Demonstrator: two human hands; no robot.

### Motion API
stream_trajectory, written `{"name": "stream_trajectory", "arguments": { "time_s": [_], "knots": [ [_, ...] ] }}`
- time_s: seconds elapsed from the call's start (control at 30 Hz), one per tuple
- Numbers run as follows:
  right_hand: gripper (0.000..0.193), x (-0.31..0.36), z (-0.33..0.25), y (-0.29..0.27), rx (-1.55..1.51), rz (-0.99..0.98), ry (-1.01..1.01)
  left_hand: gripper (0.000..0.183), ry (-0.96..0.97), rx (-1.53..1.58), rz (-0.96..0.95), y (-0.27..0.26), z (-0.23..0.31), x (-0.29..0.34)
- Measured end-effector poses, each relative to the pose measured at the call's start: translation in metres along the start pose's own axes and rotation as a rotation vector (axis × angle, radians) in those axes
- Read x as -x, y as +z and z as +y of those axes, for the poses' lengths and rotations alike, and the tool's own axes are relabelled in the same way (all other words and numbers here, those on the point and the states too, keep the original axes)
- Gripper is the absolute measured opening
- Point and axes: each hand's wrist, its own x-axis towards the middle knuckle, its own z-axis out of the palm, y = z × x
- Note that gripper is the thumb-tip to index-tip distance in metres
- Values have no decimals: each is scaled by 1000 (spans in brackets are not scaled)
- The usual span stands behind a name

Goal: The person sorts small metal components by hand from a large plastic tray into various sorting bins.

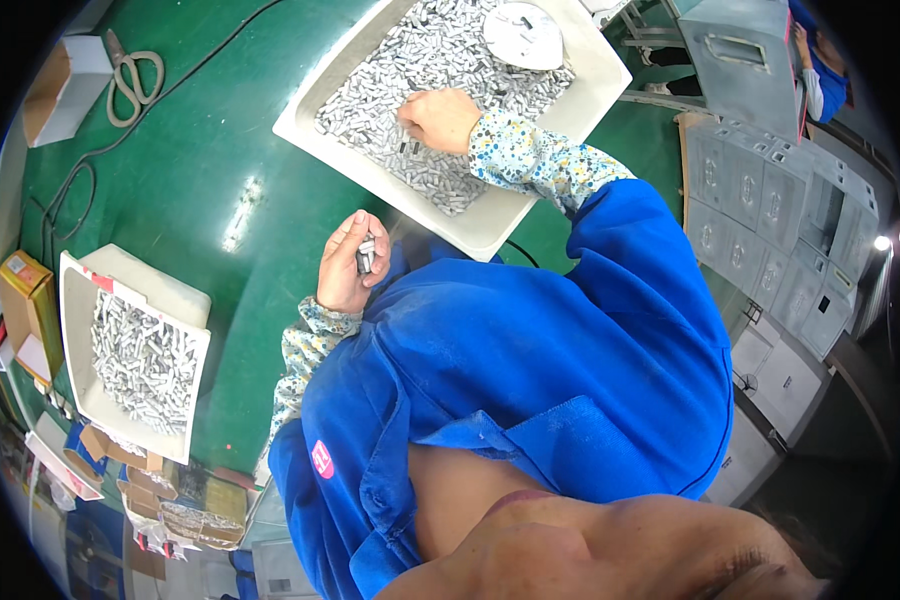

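Observation:
My left hand [344, 266] is curled, palm up, around several small silvery metal cylinders [366, 254], just off the near left side of a large pale tray [602, 78]. Loose cylinders of the same kind [365, 95] fill that tray in a thick layer. Inside it, my right hand [443, 119] is low over the pile with its fingers bent and closed. Its fingertips touch the pieces, and whatever they pinch is hidden. A few darker pieces [409, 147] lie close below that hand. At the tray's far right sits a round white dish [523, 36] on the cylinders.
A smaller pale tray [175, 285] of similar cylinders stands at the left of the green table [240, 110]. Behind it are scissors [130, 85], a black cable [120, 140] and an open carton [67, 90]. A yellow box [30, 315] stands at the left edge. Another person [825, 75] is far right, beside grey cabinets.

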Motion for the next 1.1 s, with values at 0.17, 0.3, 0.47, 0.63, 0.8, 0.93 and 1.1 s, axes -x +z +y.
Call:
{"name": "stream_trajectory", "arguments": {
  "time_s": [0.17,0.3,0.47,0.63,0.8,0.93,1.1],
  "knots": [
    [7,-6,-9,3,19,166,-231,26,-10,-17,-22,2,1,-3],
    [5,-4,-13,1,139,115,-306,25,13,9,-14,-2,1,1],
    [7,0,-16,2,71,49,-258,25,28,19,-32,0,2,0],
    [11,6,-8,10,12,6,-280,24,28,7,-25,-1,4,0],
    [11,11,2,-5,-359,-32,-60,24,30,9,-2,-3,5,2],
    [10,9,16,-2,-379,146,-1,24,30,19,0,-1,6,2],
    [6,2,5,-6,-272,200,-11,25,34,27,16,-1,5,0]
  ]
}}
